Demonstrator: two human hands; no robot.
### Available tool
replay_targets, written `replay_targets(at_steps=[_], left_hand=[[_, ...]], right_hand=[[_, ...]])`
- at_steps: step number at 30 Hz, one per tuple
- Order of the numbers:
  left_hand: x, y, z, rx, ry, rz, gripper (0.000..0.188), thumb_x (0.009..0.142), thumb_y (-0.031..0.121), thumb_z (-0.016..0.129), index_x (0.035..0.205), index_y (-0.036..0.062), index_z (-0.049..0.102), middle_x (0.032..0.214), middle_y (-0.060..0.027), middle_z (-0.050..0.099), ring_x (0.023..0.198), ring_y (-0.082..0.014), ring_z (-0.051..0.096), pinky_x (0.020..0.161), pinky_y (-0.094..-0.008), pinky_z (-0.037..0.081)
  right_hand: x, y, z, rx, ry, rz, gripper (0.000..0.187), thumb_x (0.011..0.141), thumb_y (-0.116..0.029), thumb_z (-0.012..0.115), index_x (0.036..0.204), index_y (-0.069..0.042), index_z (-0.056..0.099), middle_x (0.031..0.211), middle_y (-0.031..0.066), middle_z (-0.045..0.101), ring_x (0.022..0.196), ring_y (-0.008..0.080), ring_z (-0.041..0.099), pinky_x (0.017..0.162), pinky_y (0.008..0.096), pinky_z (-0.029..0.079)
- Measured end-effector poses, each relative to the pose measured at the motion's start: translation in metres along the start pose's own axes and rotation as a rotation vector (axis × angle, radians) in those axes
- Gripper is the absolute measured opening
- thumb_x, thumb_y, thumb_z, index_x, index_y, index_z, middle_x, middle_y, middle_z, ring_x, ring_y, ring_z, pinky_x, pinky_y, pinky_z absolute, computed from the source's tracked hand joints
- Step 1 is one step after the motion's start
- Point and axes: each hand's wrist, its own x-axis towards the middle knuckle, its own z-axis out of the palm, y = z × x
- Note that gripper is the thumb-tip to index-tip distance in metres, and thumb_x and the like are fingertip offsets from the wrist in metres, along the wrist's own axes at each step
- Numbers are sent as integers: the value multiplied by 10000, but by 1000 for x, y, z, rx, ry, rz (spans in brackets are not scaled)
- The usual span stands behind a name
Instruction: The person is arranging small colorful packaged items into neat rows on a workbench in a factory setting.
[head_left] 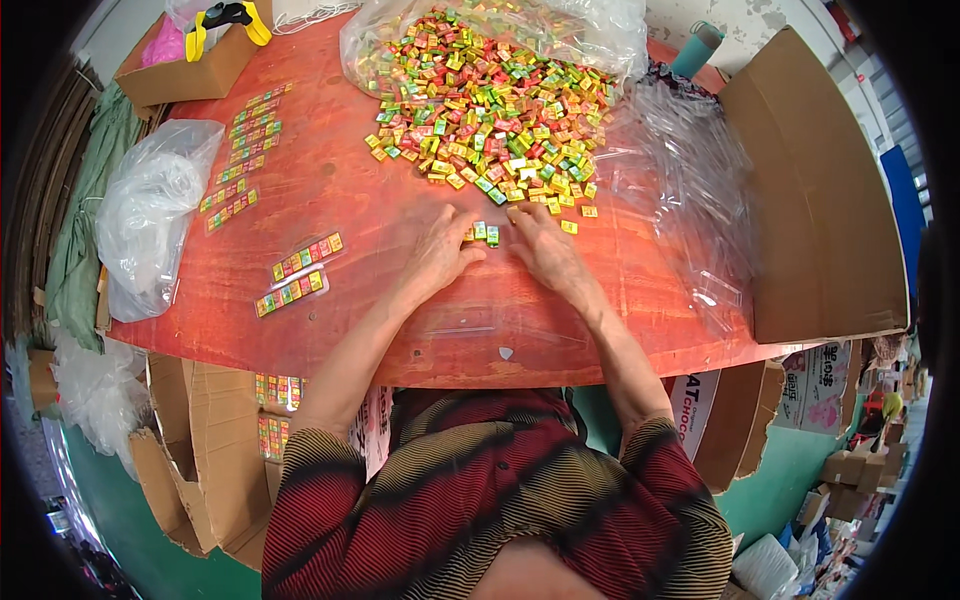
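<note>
Small colourful boxes in yellow, green and red lie in a big pile (490,110) on the red table, spilling from a clear bag (590,40). In front of the pile, a short row of small boxes (487,233) lies between my hands. My left hand (440,248) curls its fingers and thumb about the left end of this row. On the other side, my right hand (550,250) has its fingers spread, with a fingertip by a yellow box at the pile's near edge. A clear plastic strip (455,330) lies near the table's front edge.
Two filled strips of boxes (292,293) lie to the left, with several more (245,150) behind them. Clear plastic sleeves (690,180) heap up at right beside a tall cardboard box (825,190). A plastic bag (160,210) sits at left; open cartons (215,440) stand below the table.
</note>
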Motion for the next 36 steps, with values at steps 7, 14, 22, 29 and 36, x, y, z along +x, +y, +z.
replay_targets(at_steps=[7,14,22,29,36], left_hand=[[10,10,2,120,-41,-37,421,701,182,693,1082,76,548,979,-145,469,867,-331,539,741,-419,436],[4,17,12,132,41,-2,417,689,216,704,1070,100,581,951,-135,462,835,-318,540,718,-416,436],[4,22,30,168,129,43,318,717,209,682,1016,110,632,889,-121,474,772,-305,539,654,-412,437],[8,31,29,205,123,34,297,714,208,685,993,115,644,855,-119,476,753,-299,539,627,-402,441],[9,23,26,176,110,83,293,697,172,693,979,107,647,833,-117,476,774,-299,529,647,-400,434]], right_hand=[[9,-13,21,-55,10,5,317,730,-25,532,1045,-54,517,965,158,510,894,333,540,697,405,469],[8,11,3,-177,-74,68,347,765,13,474,1105,-40,515,1038,157,531,945,322,541,761,372,465],[-29,7,12,-119,72,201,186,789,-79,533,967,-32,507,902,162,530,781,348,563,597,436,469],[-19,28,-7,-305,155,452,133,786,-132,567,856,-20,549,859,173,526,745,356,567,586,430,474],[-28,26,5,-197,82,155,227,778,-48,528,1003,-21,540,936,182,535,873,356,531,737,419,448]])
